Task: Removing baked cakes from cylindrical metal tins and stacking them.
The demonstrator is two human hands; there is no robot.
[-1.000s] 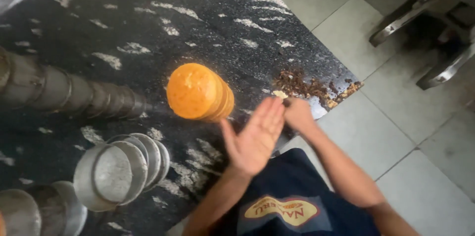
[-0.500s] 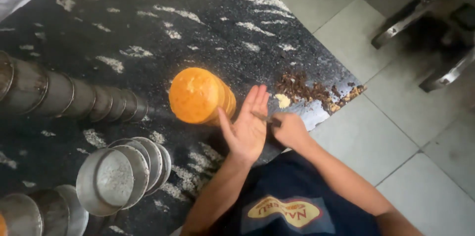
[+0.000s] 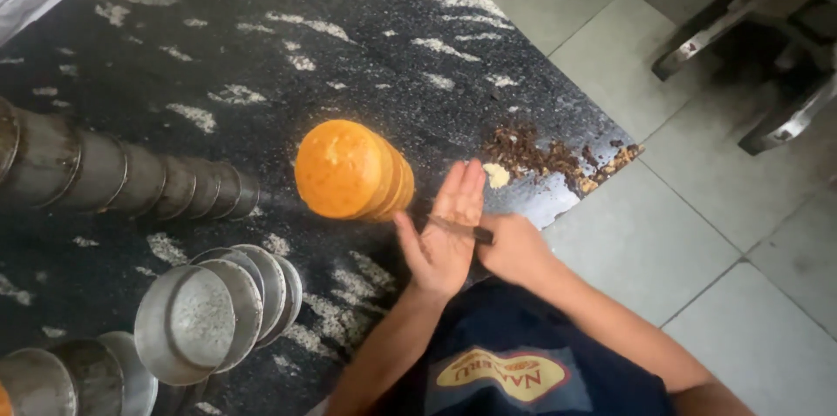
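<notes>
Both our hands meet beside the orange stack (image 3: 349,170) on the dark tabletop (image 3: 261,50): left hand (image 3: 446,228) spread flat, right hand (image 3: 514,248) closed around a thin dark tool (image 3: 460,228) laid across that palm

An oval yellow label (image 3: 502,375) with a red rim sits at six o'clock on dark blue cloth (image 3: 558,329).

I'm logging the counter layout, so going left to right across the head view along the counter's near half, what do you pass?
Stack of round metal tins → tall orange stack of cakes → left hand, open → right hand holding a thin dark tool → brown crumbs at the counter edge → tiled floor.
</notes>
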